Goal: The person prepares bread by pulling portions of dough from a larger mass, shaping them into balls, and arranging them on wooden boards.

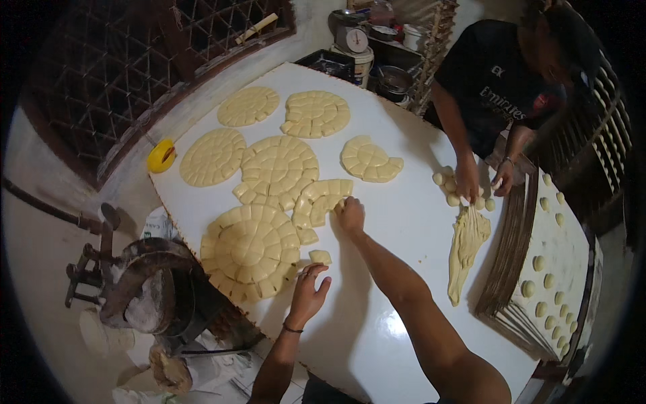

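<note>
Six scored dough discs (pixel 276 168) on table (pixel 404 222). Right hand (pixel 350 214) fingers curled onto a partial disc's edge. Left hand (pixel 308 291) fingers spread; one loose dough piece (pixel 320 256) just beyond the fingertips.

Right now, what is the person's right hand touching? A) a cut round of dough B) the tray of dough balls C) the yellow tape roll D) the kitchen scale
A: the right hand rests on the edge of a scored dough round on the white table, far from the yellow tape roll.
</note>
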Demonstrator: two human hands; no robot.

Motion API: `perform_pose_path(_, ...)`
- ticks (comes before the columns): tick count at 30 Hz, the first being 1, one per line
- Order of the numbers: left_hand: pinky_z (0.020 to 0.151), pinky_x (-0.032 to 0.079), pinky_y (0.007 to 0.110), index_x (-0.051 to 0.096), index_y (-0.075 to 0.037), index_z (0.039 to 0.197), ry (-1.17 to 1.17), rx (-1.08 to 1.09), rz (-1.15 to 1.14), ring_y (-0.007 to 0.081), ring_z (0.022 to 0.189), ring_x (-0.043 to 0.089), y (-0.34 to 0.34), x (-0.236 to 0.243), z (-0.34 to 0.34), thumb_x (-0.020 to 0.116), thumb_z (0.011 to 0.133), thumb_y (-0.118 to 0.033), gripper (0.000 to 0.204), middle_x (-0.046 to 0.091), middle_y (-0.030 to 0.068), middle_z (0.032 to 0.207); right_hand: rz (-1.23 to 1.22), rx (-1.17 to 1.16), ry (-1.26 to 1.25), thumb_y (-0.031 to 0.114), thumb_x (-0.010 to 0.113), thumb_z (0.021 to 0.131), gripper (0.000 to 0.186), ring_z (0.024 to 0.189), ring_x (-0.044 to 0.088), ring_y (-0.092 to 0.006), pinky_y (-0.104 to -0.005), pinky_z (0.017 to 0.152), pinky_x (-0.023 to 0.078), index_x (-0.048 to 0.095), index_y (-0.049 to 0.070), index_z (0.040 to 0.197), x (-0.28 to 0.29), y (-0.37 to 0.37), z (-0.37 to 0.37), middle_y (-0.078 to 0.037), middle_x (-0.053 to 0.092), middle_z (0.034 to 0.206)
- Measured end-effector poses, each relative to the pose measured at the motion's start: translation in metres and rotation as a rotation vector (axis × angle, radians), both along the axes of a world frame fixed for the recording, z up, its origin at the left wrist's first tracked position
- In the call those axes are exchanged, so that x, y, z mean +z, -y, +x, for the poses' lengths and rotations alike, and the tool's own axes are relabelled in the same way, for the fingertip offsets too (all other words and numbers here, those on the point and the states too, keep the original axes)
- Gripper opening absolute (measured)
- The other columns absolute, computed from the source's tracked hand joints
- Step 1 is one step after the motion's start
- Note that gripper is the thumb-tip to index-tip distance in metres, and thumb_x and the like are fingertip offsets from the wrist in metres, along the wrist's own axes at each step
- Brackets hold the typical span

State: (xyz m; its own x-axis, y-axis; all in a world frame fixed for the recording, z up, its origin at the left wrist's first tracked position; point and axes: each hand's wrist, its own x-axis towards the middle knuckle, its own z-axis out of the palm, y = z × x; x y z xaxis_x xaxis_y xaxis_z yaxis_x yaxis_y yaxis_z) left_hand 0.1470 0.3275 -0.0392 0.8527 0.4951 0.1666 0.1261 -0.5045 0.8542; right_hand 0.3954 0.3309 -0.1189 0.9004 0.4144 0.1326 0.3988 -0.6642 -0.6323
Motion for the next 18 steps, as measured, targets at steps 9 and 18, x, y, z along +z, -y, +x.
perform_pose_path(9, 0.077, 0.044, 0.044, 0.058, -0.003, 0.085, -0.096, -0.027, 0.34, 0.0371, 0.087, 0.052, -0.026, -0.076, 0.051, 0.068, 0.079, -0.017, 0.018, 0.056, 0.0172, 0.091, 0.497, -0.202, -0.609, 0.027, 0.074, 0.073, 0.03, 0.069, 0.053, -0.0123, -0.0309, 0.063, 0.047, 0.056, 0.005, 0.082, 0.005, 0.236, -0.079, -0.003, 0.057, 0.074)
perform_pose_path(18, 0.08, 0.044, 0.041, 0.063, -0.01, 0.084, 0.045, -0.855, 0.701, 0.025, 0.083, 0.058, 0.175, -0.049, -0.015, 0.062, 0.082, -0.031, 0.021, 0.062, 0.0076, 0.09, 0.008, -0.745, -0.244, 0.001, 0.057, 0.076, 0.012, 0.071, 0.055, -0.0213, -0.0329, 0.064, 0.045, 0.057, -0.001, 0.088, 0.044, 0.591, -0.375, -0.014, 0.059, 0.084)
